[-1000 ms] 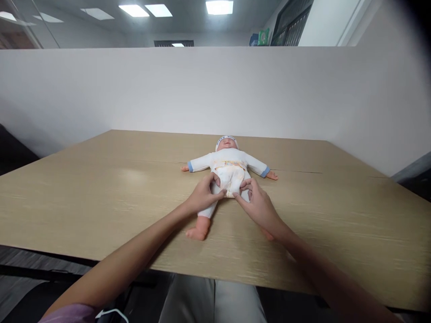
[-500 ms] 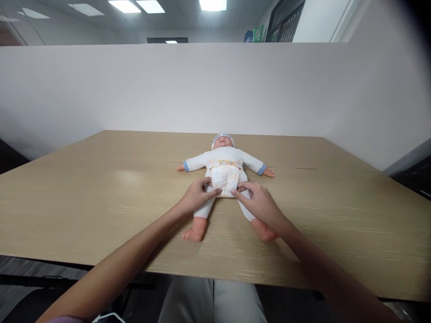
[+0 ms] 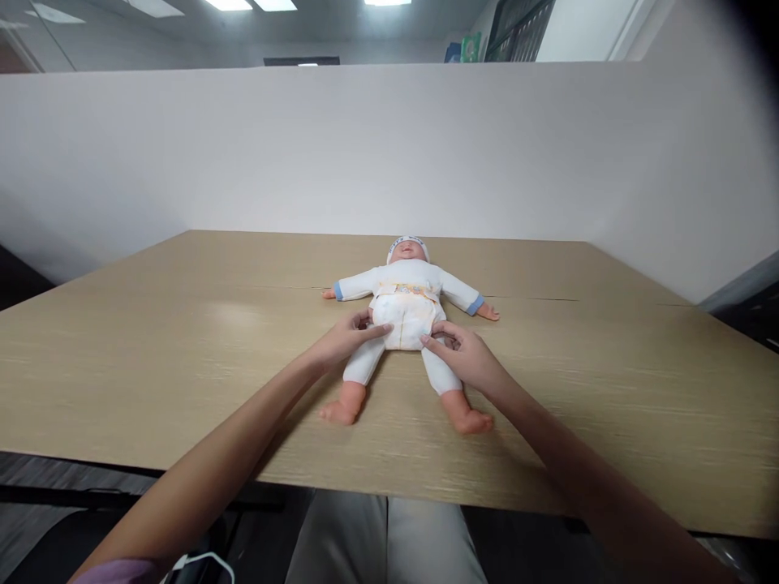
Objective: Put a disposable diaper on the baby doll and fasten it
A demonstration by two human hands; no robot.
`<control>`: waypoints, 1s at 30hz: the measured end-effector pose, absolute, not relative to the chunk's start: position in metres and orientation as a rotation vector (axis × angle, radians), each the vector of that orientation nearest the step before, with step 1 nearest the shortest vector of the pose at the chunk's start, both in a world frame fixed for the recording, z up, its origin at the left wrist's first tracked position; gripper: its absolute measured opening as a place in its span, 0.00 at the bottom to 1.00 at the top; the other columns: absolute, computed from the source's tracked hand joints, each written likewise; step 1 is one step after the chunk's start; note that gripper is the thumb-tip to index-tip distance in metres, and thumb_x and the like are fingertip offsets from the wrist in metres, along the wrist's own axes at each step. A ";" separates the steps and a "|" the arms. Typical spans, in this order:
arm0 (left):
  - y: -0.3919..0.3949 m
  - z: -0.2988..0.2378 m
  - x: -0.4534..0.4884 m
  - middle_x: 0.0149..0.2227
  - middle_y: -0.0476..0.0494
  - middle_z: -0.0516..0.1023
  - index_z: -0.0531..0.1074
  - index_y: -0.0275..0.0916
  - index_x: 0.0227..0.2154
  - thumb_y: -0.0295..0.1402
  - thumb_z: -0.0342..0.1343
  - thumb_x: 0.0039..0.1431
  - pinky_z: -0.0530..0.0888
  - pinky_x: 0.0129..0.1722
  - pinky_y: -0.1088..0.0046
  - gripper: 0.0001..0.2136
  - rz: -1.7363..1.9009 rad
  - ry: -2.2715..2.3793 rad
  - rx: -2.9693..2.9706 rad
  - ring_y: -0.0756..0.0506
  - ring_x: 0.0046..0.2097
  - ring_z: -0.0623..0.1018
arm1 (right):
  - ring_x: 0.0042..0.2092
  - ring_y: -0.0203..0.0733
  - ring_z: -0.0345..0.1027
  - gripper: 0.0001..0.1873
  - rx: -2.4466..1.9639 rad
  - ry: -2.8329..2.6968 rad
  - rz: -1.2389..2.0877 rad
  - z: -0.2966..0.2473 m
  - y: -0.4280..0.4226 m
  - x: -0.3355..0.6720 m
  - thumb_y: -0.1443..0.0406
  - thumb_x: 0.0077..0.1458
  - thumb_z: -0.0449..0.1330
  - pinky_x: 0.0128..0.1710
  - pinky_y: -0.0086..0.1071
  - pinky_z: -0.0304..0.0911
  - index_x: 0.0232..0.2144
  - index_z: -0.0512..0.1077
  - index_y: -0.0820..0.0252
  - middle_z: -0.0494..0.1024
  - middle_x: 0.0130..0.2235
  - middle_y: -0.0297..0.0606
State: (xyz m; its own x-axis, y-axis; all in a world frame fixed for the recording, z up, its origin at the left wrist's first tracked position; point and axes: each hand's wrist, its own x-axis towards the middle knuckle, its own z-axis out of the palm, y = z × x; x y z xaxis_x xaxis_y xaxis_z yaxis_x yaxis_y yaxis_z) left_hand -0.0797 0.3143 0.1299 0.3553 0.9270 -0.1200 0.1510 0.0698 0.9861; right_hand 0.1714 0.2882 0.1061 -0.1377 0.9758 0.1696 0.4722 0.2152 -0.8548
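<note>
Both left hand [image 3: 344, 337] and right hand [image 3: 467, 354] pinch the white, orange-printed diaper [image 3: 406, 315] between them, its white-suited plastic doll [image 3: 406, 272] lying head toward the tan worktop's [image 3: 182, 365] far edge.

Doll [image 3: 408, 274] face-up, limbs spread — white diaper [image 3: 404, 318] on.

White wall [image 3: 341, 146] behind wooden table [image 3: 152, 365]

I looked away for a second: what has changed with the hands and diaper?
The left hand and right hand have moved apart, and the front of the diaper is spread wider and smoother. Both hands still touch it. The doll stays on its back, arms out, on the table.
</note>
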 end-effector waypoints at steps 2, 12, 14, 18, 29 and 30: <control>0.316 0.127 -0.080 0.50 0.37 0.82 0.79 0.39 0.50 0.49 0.68 0.56 0.73 0.50 0.60 0.24 0.787 1.050 1.415 0.34 0.52 0.79 | 0.30 0.39 0.56 0.17 -1.363 -1.734 0.799 0.107 0.286 0.168 0.48 0.58 0.62 0.32 0.33 0.52 0.34 0.74 0.56 0.68 0.28 0.29; 0.318 0.126 -0.077 0.46 0.37 0.84 0.81 0.38 0.48 0.52 0.66 0.57 0.72 0.44 0.62 0.24 0.788 1.082 1.542 0.34 0.48 0.80 | 0.34 0.42 0.62 0.20 -1.348 -1.779 0.603 0.101 0.289 0.160 0.51 0.59 0.62 0.36 0.34 0.55 0.24 0.65 0.55 0.70 0.29 0.31; 0.318 0.125 -0.077 0.47 0.36 0.84 0.81 0.38 0.48 0.52 0.66 0.58 0.72 0.45 0.62 0.24 0.791 1.079 1.539 0.34 0.48 0.80 | 0.34 0.41 0.62 0.19 -1.327 -1.749 0.651 0.100 0.291 0.160 0.51 0.59 0.62 0.36 0.34 0.55 0.25 0.67 0.56 0.69 0.28 0.30; 0.317 0.123 -0.075 0.48 0.36 0.84 0.80 0.38 0.49 0.50 0.68 0.57 0.73 0.47 0.62 0.24 0.853 1.028 1.460 0.35 0.49 0.80 | 0.32 0.40 0.61 0.19 -1.319 -1.658 0.751 0.099 0.291 0.161 0.49 0.57 0.64 0.34 0.33 0.55 0.27 0.70 0.57 0.70 0.29 0.30; 0.318 0.127 -0.079 0.44 0.39 0.83 0.79 0.36 0.44 0.50 0.69 0.56 0.72 0.46 0.64 0.23 0.840 0.977 1.264 0.39 0.47 0.79 | 0.35 0.41 0.64 0.25 -1.234 -1.408 1.005 0.090 0.293 0.167 0.42 0.57 0.64 0.35 0.32 0.58 0.31 0.75 0.57 0.75 0.33 0.33; 0.318 0.127 -0.079 0.44 0.39 0.83 0.79 0.36 0.44 0.51 0.68 0.56 0.71 0.47 0.64 0.23 0.835 0.977 1.268 0.39 0.47 0.79 | 0.35 0.42 0.65 0.25 -1.236 -1.405 1.007 0.090 0.293 0.168 0.42 0.57 0.64 0.35 0.33 0.58 0.31 0.75 0.57 0.75 0.33 0.33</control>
State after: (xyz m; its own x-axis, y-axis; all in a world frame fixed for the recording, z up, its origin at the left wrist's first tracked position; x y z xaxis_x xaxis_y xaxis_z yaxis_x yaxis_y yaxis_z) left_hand -0.0792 0.3179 0.1273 0.3750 0.9184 -0.1262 0.0185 0.1287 0.9915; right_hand 0.1676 0.2930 0.0895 -0.0099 0.9900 0.1410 0.1841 0.1404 -0.9728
